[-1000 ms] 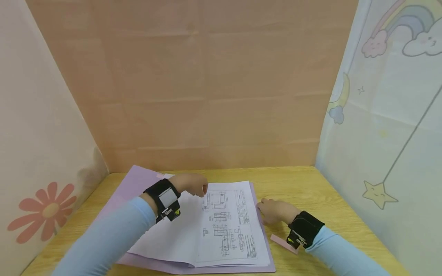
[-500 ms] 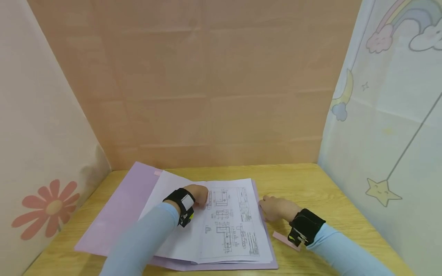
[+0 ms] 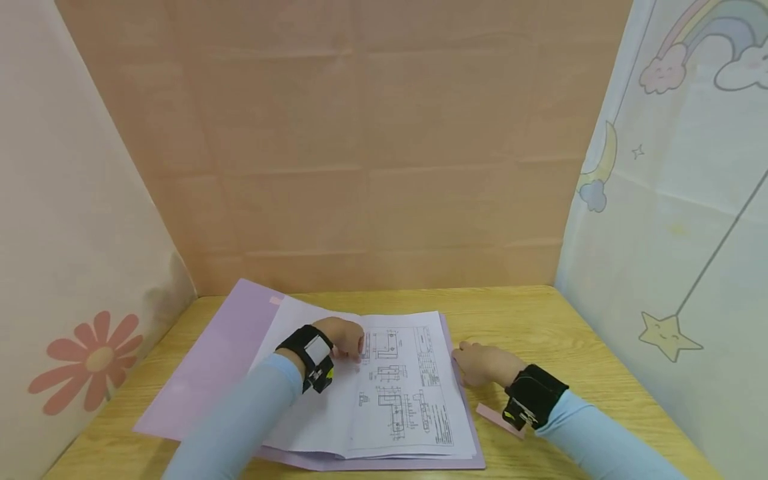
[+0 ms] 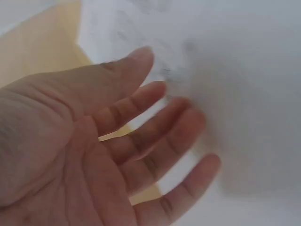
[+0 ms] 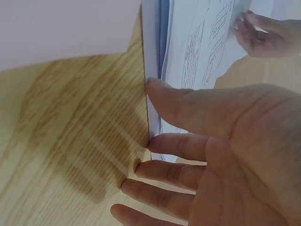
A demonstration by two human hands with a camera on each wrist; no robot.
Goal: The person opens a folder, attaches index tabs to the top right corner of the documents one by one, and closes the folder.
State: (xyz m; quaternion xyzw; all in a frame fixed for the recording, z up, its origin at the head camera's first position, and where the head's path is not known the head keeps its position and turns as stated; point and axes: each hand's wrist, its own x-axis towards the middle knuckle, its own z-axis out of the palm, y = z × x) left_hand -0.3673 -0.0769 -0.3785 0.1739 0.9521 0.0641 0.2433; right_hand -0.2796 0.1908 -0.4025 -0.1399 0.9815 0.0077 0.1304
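Note:
A lilac folder (image 3: 225,350) lies opened on the table, with white sheets inside it. The right-hand page (image 3: 420,413) carries printed technical drawings; the left-hand page (image 3: 312,417) looks blank. My left hand (image 3: 345,335) is over the fold between these pages. In the left wrist view its fingers (image 4: 155,165) are loosely bent, close to the paper, with nothing between them and the thumb. At the folder's right edge is my right hand (image 3: 485,365). Its thumb (image 5: 164,96) touches that edge in the right wrist view, while the fingers stretch out over the wood beside it.
A pink strip (image 3: 498,420) lies on the wooden table (image 3: 564,353) to the folder's right, partly under the right wrist strap. A brown backdrop (image 3: 372,153) rises behind, and decorated white panels stand at the left (image 3: 90,220) and right (image 3: 666,200).
My left hand has moved right and down onto the fold between the pages, and more of the left page and lilac cover shows. My right hand has stayed at the folder's right edge.

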